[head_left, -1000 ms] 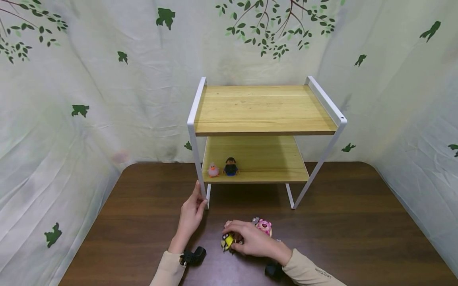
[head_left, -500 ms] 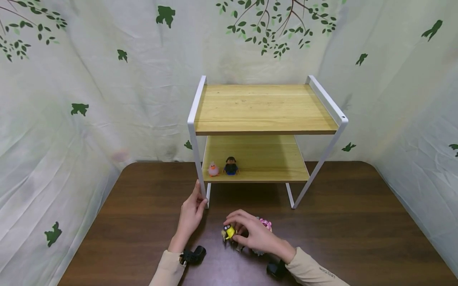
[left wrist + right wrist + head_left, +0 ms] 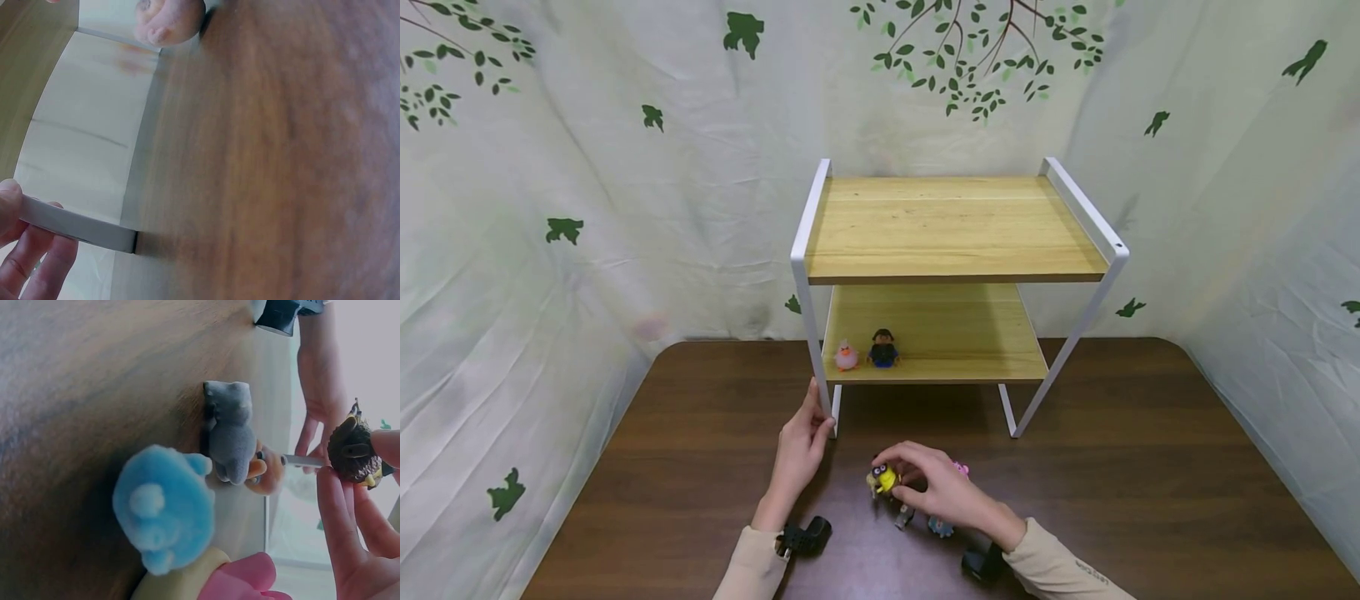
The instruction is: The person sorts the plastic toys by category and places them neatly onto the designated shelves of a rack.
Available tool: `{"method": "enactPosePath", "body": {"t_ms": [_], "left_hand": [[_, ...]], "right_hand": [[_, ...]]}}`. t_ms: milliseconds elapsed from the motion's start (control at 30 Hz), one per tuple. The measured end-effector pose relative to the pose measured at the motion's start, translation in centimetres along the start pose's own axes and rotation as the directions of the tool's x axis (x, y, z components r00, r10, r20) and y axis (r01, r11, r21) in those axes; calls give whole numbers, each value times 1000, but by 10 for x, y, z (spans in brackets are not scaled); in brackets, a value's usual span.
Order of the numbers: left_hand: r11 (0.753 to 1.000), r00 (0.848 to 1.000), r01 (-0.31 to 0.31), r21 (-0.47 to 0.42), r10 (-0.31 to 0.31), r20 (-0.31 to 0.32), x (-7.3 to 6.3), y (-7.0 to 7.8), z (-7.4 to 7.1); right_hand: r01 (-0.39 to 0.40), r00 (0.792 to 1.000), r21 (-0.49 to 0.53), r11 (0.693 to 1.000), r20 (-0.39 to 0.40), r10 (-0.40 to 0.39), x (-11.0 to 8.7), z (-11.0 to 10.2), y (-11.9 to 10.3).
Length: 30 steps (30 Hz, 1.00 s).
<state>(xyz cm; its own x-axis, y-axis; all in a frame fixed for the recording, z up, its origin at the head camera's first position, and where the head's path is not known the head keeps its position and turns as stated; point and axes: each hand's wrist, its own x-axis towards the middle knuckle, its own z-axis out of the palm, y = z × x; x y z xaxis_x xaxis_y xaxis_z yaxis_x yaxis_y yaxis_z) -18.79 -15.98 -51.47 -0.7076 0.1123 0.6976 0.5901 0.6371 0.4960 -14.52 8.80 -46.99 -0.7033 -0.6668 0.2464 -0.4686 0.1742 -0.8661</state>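
My left hand [image 3: 801, 444] grips the white front left leg [image 3: 81, 227] of a small two-tier shelf, thumb on one side and fingers on the other. With thumb and fingertips, my right hand [image 3: 936, 485] pinches a small yellow and dark toy figurine [image 3: 886, 478]. In the right wrist view its dark brown, rough back faces the camera, off the tabletop. Below that hand stand a fuzzy grey figurine [image 3: 231, 431], a fuzzy light blue figurine [image 3: 165, 506] and a pink and cream toy [image 3: 240, 578]. A peach-coloured toy [image 3: 270, 470] is partly hidden behind the grey one.
On the lower board [image 3: 962, 333] sit a pink duck-like toy [image 3: 847, 357] and a dark-haired toy figure [image 3: 883, 350], both at the left. The upper wooden board [image 3: 955, 229] overhangs them. Brown tabletop [image 3: 1112, 467] surrounds the shelf; a leaf-printed curtain [image 3: 700, 192] hangs behind.
My right hand has lifted the yellow and dark figurine up from among the other toys. The grey and blue figurines now show beneath it. My left hand stays on the leg.
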Motion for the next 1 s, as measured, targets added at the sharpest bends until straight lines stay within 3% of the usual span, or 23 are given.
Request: {"method": "enactPosePath", "body": {"t_ms": [233,400,633,1000], "left_hand": [[1000,1000,6,-3,-6,1,0,1,0],[1000,1000,-2,-14,2,-5,0,2,-1],[1000,1000,14,-2,-14,7,-1,3,-1],[1000,1000,20,-7,-20,10,-1,4,-2]], "right_hand": [[-26,999,-39,999,-45,24,-1,-4,-9],[-14,997,-11,1000,-70,13,1,-9,-19],[-32,995,-6,999,-96,32,0,-15,-12],[41,989,-7,999,-144,-42,0,-27,-10]]}}
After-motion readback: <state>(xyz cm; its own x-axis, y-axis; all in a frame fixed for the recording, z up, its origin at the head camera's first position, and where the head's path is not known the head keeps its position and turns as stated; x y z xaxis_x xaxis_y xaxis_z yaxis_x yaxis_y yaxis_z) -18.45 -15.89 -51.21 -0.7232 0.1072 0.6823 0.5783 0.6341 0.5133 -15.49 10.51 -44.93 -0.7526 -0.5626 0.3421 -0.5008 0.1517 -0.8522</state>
